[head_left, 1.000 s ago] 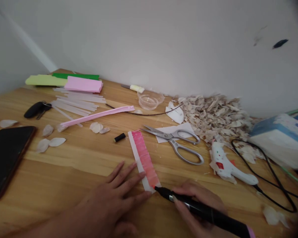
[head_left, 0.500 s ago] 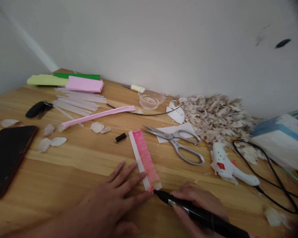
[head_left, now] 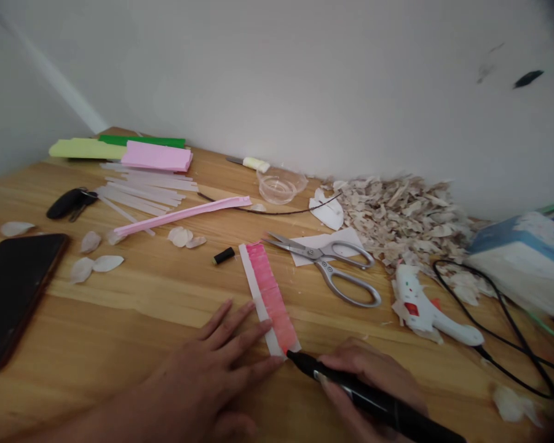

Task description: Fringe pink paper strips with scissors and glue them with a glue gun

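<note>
A white paper strip (head_left: 268,295), coloured pink-red along most of its width, lies on the wooden table (head_left: 133,307). My left hand (head_left: 216,363) rests flat beside it, fingers spread, fingertips pressing the strip's near left edge. My right hand (head_left: 373,381) is closed round a black marker (head_left: 364,397) whose tip touches the strip's near end.
Scissors (head_left: 332,264) lie right of the strip on a white paper scrap. A glue gun (head_left: 424,307) with black cord, a heap of shavings (head_left: 396,215), a tissue box (head_left: 526,258), a phone (head_left: 13,289), keys, petals, glue sticks, coloured paper and a small bowl (head_left: 280,184) surround them.
The marker tip has slid a little back and forth across the strip's near end. The left hand has stayed put.
</note>
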The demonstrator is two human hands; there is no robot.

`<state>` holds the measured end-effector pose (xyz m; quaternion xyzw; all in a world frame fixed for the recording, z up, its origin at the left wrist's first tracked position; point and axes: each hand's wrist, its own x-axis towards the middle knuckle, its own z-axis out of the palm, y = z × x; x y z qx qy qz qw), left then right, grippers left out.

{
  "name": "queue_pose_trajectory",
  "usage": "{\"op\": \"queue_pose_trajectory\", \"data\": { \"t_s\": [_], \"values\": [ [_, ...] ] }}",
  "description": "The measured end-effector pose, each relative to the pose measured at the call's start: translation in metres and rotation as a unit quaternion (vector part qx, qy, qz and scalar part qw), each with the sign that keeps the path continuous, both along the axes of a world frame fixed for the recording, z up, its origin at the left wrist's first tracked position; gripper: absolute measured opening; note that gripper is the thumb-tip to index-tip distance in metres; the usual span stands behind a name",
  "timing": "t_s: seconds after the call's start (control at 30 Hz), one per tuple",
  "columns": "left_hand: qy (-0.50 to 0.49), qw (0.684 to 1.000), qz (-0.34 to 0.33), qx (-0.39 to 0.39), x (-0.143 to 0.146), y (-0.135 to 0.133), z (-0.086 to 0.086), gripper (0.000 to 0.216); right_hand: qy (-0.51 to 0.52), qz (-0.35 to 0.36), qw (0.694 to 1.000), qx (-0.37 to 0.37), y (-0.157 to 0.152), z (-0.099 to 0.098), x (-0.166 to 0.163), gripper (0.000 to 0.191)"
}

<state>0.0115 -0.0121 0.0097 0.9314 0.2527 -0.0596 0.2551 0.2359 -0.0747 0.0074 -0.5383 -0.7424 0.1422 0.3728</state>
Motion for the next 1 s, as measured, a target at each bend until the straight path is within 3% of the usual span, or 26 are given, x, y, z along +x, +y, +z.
{"op": "queue_pose_trajectory", "data": {
  "t_s": [0.17,0.33,0.67,0.87,1.0],
  "values": [
    [-0.014,1.000,0.000,0.008,-0.001,0.000,-0.002,0.060,-0.008,-0.002,1.000,-0.025,0.003,-0.002,0.000,0.005],
    [-0.029,0.999,-0.003,0.016,-0.003,0.001,-0.006,0.059,-0.023,-0.038,0.999,0.018,0.005,-0.002,0.009,0.007],
    [-0.016,0.999,-0.017,0.026,-0.002,0.001,-0.007,0.056,-0.022,0.000,1.000,0.007,0.001,-0.006,0.004,0.006],
    [-0.033,0.999,-0.013,0.023,-0.004,-0.001,-0.008,0.057,-0.045,-0.048,0.998,0.018,0.004,-0.004,0.017,0.004],
    [-0.036,0.999,-0.005,0.032,-0.006,-0.002,-0.010,0.058,-0.032,-0.005,0.999,0.006,0.003,-0.001,0.010,0.007]
  ]
}}
